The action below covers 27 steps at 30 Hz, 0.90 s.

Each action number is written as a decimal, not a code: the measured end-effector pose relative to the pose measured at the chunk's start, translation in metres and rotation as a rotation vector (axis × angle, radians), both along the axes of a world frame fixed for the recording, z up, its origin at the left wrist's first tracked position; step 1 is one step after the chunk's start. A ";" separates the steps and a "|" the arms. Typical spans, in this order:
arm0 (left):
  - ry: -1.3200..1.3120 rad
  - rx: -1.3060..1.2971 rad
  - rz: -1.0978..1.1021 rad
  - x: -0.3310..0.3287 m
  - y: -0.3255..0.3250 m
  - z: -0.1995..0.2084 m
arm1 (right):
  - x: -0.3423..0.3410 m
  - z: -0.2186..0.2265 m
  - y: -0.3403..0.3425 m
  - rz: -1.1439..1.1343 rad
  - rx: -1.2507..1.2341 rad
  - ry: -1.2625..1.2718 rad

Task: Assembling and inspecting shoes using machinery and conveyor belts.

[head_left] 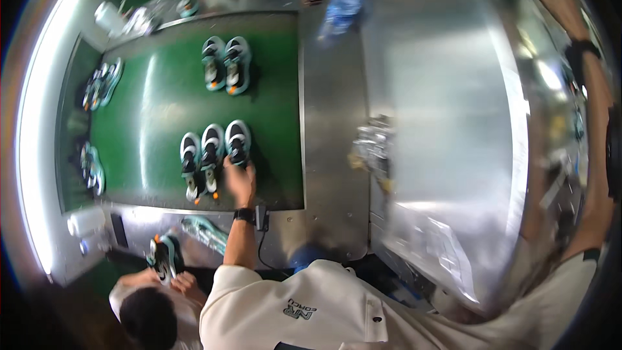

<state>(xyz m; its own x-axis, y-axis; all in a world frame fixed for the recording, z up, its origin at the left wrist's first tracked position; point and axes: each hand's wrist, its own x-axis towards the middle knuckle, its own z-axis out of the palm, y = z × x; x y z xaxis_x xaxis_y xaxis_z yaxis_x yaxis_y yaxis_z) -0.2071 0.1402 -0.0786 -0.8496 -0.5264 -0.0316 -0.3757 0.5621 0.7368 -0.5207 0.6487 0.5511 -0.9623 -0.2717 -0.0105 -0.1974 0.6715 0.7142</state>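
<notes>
Three black, white and teal sneakers stand side by side on the green conveyor belt (162,107): a left one (188,155), a middle one (211,146) and a right one (238,139). My left hand (241,181), slightly blurred, closes around the heel of the right sneaker and hides that end. My right arm stretches along the far right edge. Blurred and bent by the rim, my right hand (560,0) is near a dark shape at the upper right; its fingers cannot be made out.
Farther up the belt stands another pair of sneakers (225,65), with more (103,84) along its left side. A co-worker (149,314) at lower left handles a sneaker (166,259). Crumpled clear plastic (374,146) lies by the metal table (447,110). A blue plastic-wrapped item (345,1) lies beyond.
</notes>
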 end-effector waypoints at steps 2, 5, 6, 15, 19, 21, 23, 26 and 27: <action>0.055 0.044 -0.037 0.031 -0.049 -0.055 | 0.093 -0.027 -0.109 -0.025 -0.397 0.088; 0.139 -0.030 -0.201 0.010 -0.014 -0.020 | 0.160 -0.007 -0.067 0.141 -0.456 0.451; 0.158 -0.085 -0.271 0.003 0.008 0.003 | 0.194 0.006 -0.035 0.091 -0.549 0.527; -0.604 1.303 -1.444 0.122 0.199 0.257 | 0.547 0.008 -0.020 -0.163 -1.242 0.652; -0.415 1.559 -1.937 0.166 0.301 0.351 | 0.680 -0.043 -0.036 -0.299 -1.580 0.799; -0.344 1.596 -2.012 0.207 0.350 0.382 | 0.737 -0.066 -0.050 -0.461 -1.543 0.970; -0.381 1.677 -2.071 0.268 0.393 0.398 | 0.787 -0.091 -0.059 -0.572 -1.490 1.033; -0.835 1.594 -2.041 0.369 0.410 0.399 | 0.864 -0.131 -0.076 -0.835 -1.596 1.239; -1.039 1.641 -1.921 0.404 0.410 0.400 | 0.894 -0.154 -0.078 -0.737 -1.675 1.411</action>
